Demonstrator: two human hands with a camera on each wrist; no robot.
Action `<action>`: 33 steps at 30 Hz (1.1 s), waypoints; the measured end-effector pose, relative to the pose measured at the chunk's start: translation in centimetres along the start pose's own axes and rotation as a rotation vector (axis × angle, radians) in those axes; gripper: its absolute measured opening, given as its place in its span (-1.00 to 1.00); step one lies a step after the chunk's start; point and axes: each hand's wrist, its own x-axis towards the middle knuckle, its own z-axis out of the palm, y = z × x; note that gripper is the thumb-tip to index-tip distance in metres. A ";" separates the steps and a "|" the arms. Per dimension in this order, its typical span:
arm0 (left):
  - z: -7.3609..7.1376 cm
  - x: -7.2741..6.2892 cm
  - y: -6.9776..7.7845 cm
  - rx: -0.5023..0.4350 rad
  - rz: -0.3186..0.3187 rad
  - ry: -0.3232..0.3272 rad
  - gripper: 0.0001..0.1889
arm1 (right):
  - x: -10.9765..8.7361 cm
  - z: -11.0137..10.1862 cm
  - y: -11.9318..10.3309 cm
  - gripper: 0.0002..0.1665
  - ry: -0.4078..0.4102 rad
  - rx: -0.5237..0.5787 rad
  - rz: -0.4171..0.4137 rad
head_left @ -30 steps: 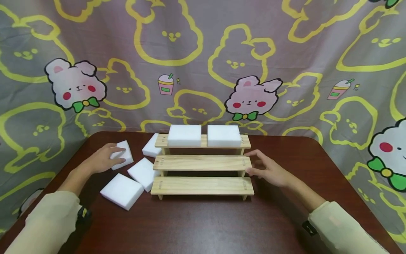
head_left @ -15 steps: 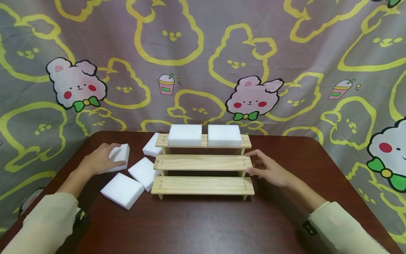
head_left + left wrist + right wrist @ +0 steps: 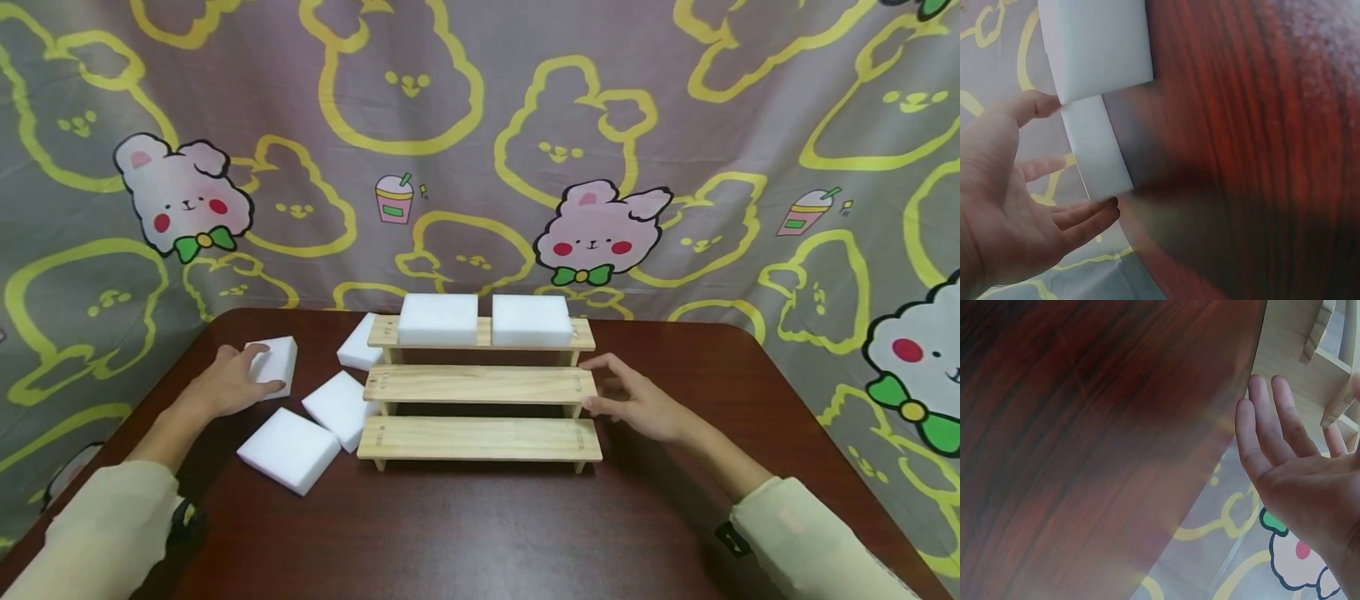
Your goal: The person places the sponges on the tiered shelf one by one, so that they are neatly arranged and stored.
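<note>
The left hand's grip (image 3: 225,385) is pinching a white block (image 3: 276,368) near the left edge of the table (image 3: 480,533). A front block (image 3: 288,450) is lying just beside a middle block (image 3: 337,408), and a rear block (image 3: 360,345) is lying partly hidden behind the wooden rack (image 3: 480,440). A left shelf block (image 3: 438,318) and a right shelf block (image 3: 531,320) are sitting slightly apart on its top shelf (image 3: 484,333). The right hand's grip (image 3: 633,402) is pinching the right end of the middle shelf (image 3: 480,385).

A white rectangular block (image 3: 277,363) is near the far left corner of the table (image 3: 487,533); a three-tiered pale wooden rack (image 3: 480,385) stands upright toward the far edge's middle.
</note>
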 end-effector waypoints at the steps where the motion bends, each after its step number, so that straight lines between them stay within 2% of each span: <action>1: -0.1 0.0 0.0 -0.001 -0.005 -0.006 -0.16 | 0.0 0.0 0.0 -0.39 -0.001 0.001 -0.001; 10: -0.3 -0.2 -0.6 -0.001 -0.070 -0.036 -0.01 | 0.0 0.0 0.1 -0.39 -0.001 0.002 0.004; 18: -0.6 -0.5 -1.1 -0.027 -0.024 0.030 -0.11 | -0.1 0.0 0.3 -0.39 0.002 -0.003 -0.009; 22: -1.0 -0.9 -0.9 -0.062 -0.006 0.071 -0.14 | -0.1 0.0 0.4 -0.39 -0.001 0.000 -0.014; 33: -1.7 -2.3 0.0 -0.149 0.095 0.184 -0.21 | -0.2 -0.1 0.5 -0.38 -0.007 -0.005 -0.018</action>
